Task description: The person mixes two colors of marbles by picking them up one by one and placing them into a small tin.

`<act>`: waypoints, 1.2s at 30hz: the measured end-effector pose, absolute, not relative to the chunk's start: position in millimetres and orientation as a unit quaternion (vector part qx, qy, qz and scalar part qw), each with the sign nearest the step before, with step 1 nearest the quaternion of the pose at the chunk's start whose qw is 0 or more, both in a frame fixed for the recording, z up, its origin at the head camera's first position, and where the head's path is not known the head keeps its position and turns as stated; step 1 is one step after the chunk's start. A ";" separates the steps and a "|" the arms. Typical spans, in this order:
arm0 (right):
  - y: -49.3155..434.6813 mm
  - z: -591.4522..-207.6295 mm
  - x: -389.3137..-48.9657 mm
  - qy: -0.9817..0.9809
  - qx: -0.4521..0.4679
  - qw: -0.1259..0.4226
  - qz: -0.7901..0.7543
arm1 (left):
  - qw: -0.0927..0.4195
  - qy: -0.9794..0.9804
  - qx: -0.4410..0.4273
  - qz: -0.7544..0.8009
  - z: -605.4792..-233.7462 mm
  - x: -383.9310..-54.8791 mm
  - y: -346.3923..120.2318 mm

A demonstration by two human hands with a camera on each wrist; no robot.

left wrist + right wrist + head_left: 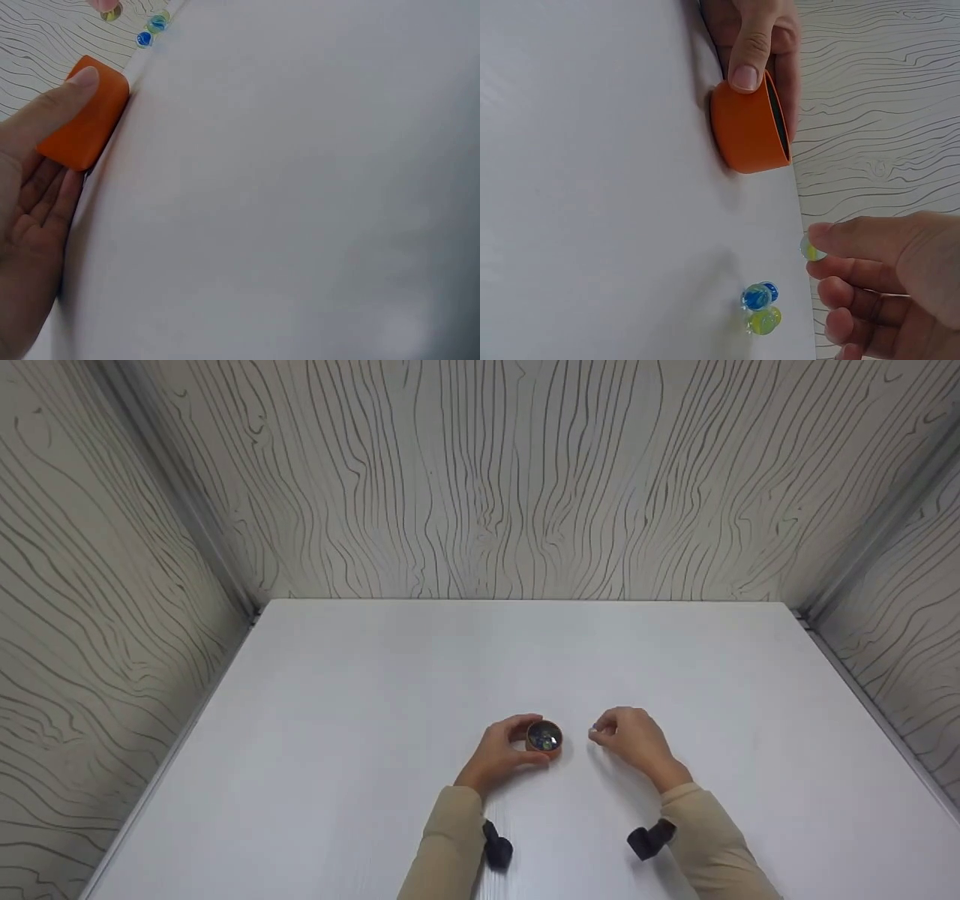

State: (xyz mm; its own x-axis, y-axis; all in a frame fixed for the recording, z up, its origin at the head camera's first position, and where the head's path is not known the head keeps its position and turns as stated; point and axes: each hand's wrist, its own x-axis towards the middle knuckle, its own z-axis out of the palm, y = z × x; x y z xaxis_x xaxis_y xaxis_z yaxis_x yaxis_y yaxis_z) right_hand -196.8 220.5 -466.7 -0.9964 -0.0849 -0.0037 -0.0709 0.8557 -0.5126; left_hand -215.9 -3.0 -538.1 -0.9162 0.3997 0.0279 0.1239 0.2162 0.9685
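Note:
My left hand (495,751) grips a small orange cup (748,127) that sits upright on the white table, thumb (64,105) on one side and fingers round the other. Seen from above, the cup's dark inside (544,736) shows shiny greenish and bluish bits. To the right of the cup, my right hand (636,741) pinches a clear glass marble (811,249) with a yellow-green swirl between thumb and fingertips, above the table. Close by that hand, several marbles, such as a blue one (756,297) and a yellow-green one (763,322), lie clustered on the table; the head view hides them.
The white table (337,697) reaches back to a wood-grain patterned wall (480,480), with similar panels at both sides. A dark wrist device (498,851) sits by the left sleeve and another (651,838) by the right.

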 end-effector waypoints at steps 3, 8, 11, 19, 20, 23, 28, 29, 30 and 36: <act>218.8 -465.9 -197.5 0.963 -0.042 0.017 -0.265 | 0.113 0.772 0.170 0.602 -538.5 -215.8 -3.2; 217.0 -465.7 -197.7 0.964 -0.044 0.018 -0.261 | 0.114 0.775 0.168 0.599 -538.0 -215.7 -3.5; 215.8 -466.0 -197.8 0.965 -0.044 0.016 -0.258 | 0.115 0.774 0.168 0.600 -537.4 -215.6 -3.5; 210.6 -464.9 -198.0 0.965 -0.053 0.010 -0.257 | 0.117 0.775 0.165 0.599 -537.1 -216.0 -3.1; 209.9 -464.8 -198.3 0.965 -0.055 0.009 -0.255 | 0.116 0.774 0.166 0.600 -536.9 -216.0 -3.1; 207.5 -464.7 -199.3 0.965 -0.059 0.006 -0.254 | 0.113 0.773 0.167 0.601 -536.4 -216.0 -2.9; 203.1 -464.5 -199.6 0.964 -0.068 0.004 -0.256 | 0.115 0.776 0.164 0.598 -536.2 -215.4 -2.8; 202.6 -464.5 -199.7 0.964 -0.069 0.005 -0.255 | 0.115 0.778 0.163 0.596 -536.0 -215.0 -2.8; 202.2 -464.2 -199.5 0.964 -0.069 0.006 -0.256 | 0.116 0.780 0.162 0.594 -535.9 -214.8 -2.7; 199.6 -463.5 -199.6 0.963 -0.065 0.005 -0.260 | 0.113 0.780 0.163 0.593 -536.3 -214.5 -2.1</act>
